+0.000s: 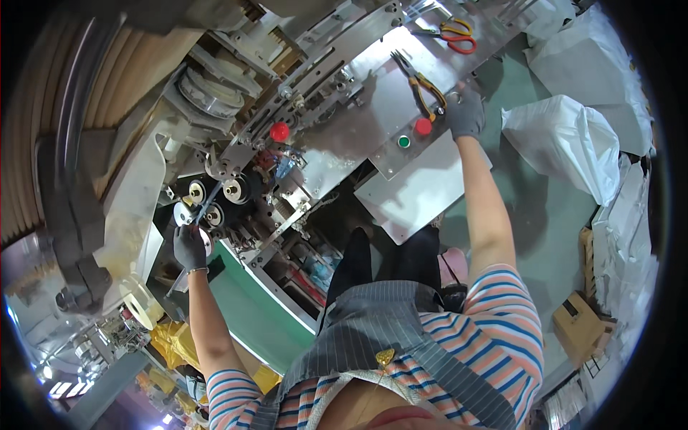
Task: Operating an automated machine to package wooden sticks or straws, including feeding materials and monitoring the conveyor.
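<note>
I stand at a metal machine. My left hand (189, 246), in a grey glove, grips a thin dark tool (204, 210) whose tip reaches up between the black rollers (215, 195) and a small white disc (183, 213). My right hand (464, 113), also gloved, rests on the edge of the shiny steel panel (365, 129), right beside a red push button (423, 127) and the yellow-handled pliers (424, 84). Whether its fingers hold anything is hidden.
A green button (404, 142) and a red knob (279, 132) sit on the panel. Orange-handled scissors (454, 34) lie farther back. White sacks (566, 143) and cardboard boxes (577, 326) stand on the green floor at right. A white tape roll (142, 301) hangs at lower left.
</note>
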Demonstrator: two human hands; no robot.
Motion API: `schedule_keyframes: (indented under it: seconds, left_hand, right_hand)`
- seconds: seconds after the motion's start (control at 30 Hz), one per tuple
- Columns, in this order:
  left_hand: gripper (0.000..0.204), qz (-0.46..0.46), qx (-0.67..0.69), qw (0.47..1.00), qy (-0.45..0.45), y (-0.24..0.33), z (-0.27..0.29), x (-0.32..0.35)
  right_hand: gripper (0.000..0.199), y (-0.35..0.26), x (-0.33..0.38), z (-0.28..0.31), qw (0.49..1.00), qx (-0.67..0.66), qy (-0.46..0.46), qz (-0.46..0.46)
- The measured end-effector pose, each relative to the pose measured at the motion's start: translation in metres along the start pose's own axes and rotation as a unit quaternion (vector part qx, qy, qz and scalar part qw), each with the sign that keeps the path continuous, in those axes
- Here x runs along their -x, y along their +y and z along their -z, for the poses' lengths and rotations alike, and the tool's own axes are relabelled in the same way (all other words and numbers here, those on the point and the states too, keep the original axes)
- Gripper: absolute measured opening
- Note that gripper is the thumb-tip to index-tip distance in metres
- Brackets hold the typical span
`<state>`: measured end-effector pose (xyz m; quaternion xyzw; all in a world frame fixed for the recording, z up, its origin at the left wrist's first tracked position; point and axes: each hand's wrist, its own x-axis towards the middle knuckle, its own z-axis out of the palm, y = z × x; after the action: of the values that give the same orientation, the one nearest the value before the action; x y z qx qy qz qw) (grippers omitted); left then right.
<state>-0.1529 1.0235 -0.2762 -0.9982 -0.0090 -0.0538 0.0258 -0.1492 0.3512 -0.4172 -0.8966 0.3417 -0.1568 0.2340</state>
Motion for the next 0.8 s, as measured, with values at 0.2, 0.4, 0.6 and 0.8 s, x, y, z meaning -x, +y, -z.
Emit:
schedule_keyframes:
  seconds: [0.2,0.4,0.6,0.8]
  left_hand:
    - [0.02,0.007,-0.04,0.999,-0.009,-0.008,0.0,-0.001]
    - [0.022,0.011,-0.008,1.0,-0.004,-0.001,0.01,-0.001]
    - [0.018,0.015,-0.002,1.0,-0.004,-0.006,0.015,0.005]
    - [0.016,0.019,-0.012,1.0,-0.013,-0.02,0.011,0.006]
  right_hand:
    - [0.049,0.035,0.02,0.01,0.966,0.174,-0.148,0.126]
    - [0.047,0.006,-0.006,0.031,0.938,0.225,-0.259,0.044]
    - [0.063,0.017,-0.004,0.02,0.942,0.154,-0.298,0.012]
    - [0.071,0.034,-0.009,0.007,0.95,0.131,-0.284,0.008]
